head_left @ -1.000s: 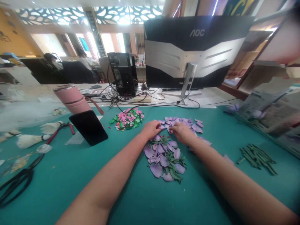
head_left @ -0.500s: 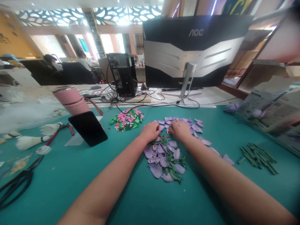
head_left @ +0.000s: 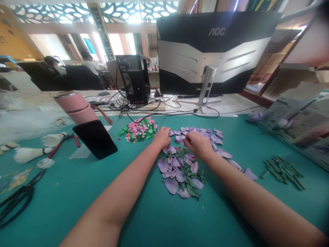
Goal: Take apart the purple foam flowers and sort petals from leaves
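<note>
A pink-and-green pile (head_left: 141, 130) lay gathered on the surface (head_left: 164, 223). Beside it curled the left hand (head_left: 162, 138), its grip's contents hidden. Nearer, the mixed heap (head_left: 180, 176) of purple and green pieces was seemingly yet unsorted. The right hand (head_left: 199, 144), fingers bent inward, contents unclear, adjoined separated purple petals (head_left: 216, 139); green stems (head_left: 282, 171) lay apart.

In the last second I've pulled my left hand (head_left: 162, 138) leftward, closer to the pink-and-green flower pieces (head_left: 141, 129), which widens the gap to my right hand (head_left: 200, 144). My right forearm (head_left: 246, 192) has shifted enough to uncover more of the lilac petals (head_left: 235, 165) beside it. My view has dipped slightly, so the AOC monitor (head_left: 217, 44) now appears a little higher.
</note>
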{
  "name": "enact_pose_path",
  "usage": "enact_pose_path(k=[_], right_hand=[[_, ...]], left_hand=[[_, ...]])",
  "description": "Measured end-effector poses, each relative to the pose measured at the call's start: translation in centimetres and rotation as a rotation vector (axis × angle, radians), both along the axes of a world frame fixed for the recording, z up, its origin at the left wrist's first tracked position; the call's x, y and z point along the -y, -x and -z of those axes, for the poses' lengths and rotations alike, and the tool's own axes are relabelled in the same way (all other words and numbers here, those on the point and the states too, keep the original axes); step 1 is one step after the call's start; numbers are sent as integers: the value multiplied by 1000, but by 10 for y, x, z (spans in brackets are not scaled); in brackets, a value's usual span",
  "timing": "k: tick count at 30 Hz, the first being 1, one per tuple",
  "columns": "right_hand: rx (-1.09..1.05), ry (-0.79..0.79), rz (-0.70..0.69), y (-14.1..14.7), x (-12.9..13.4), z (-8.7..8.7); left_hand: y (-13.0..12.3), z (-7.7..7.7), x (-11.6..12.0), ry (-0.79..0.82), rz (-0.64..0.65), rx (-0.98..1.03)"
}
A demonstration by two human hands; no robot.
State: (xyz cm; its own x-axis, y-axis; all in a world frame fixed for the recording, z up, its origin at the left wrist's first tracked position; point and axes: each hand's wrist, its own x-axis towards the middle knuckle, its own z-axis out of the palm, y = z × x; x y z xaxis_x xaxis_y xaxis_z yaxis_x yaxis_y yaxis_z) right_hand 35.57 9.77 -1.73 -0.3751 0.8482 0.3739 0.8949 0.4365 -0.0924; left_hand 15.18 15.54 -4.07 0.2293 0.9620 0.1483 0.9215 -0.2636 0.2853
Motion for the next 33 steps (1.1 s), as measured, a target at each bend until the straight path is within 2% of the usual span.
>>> enact_pose_path(k=[5,9,12,15,18,22,26,30,33], right_hand=[[-6,177,325,-46,-24,-8],[-1,246,431,-71,-29,-8],[-11,222,327,-72,-23,-7],[54,314,122,-64,-10,-7],[143,394,7,-55,4,-3],[150,404,-20,-40,14,5],[106,451,-88,-33,15,1],[97,451,31,-47,7,-10],[143,464,89,-59,5,-10]], left_hand=[[-7,0,-12,42,25,-38],[-20,-1,-15,40,69,-26],[-33,-2,-14,41,96,-10],[-41,-6,-12,50,132,11],[-36,-12,-8,41,115,30],[-16,-19,6,79,74,15],[-5,-17,24,175,172,18],[-11,-8,33,165,244,37],[-21,-5,34,149,279,42]])
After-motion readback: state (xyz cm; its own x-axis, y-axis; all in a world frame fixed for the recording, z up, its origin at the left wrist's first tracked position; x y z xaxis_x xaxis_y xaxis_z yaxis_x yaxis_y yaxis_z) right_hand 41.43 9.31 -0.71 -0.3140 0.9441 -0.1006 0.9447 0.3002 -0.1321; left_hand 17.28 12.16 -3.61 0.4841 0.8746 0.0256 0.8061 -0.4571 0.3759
